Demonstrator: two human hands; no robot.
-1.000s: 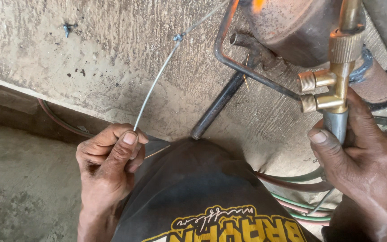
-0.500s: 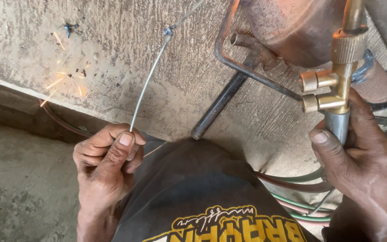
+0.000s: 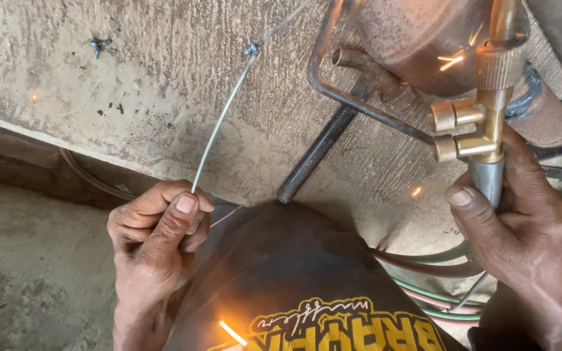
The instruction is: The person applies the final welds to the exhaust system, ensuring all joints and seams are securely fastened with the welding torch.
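Note:
My left hand (image 3: pixel 154 237) pinches a thin grey filler rod (image 3: pixel 224 117) between thumb and fingers; the rod runs up and right toward the top edge. My right hand (image 3: pixel 521 234) grips the silver handle of a brass gas torch (image 3: pixel 479 123) with two knurled valve knobs; its neck points up out of view. Above the torch sits a rusty round metal part (image 3: pixel 417 39) with a bent steel bar (image 3: pixel 343 91) around it. Sparks fly near that part and over my dark shirt (image 3: pixel 294 279).
A rough concrete ledge (image 3: pixel 99 84) spans the top, with a step down to a concrete floor (image 3: pixel 27 260) at left. A dark metal pipe (image 3: pixel 317 156) lies diagonally on the ledge. Red and green hoses (image 3: pixel 424 305) trail near my right wrist.
The rod tip has shifted slightly up and right. Sparks that fell on the left of the ledge are gone; new sparks show by the rusty part and on my shirt.

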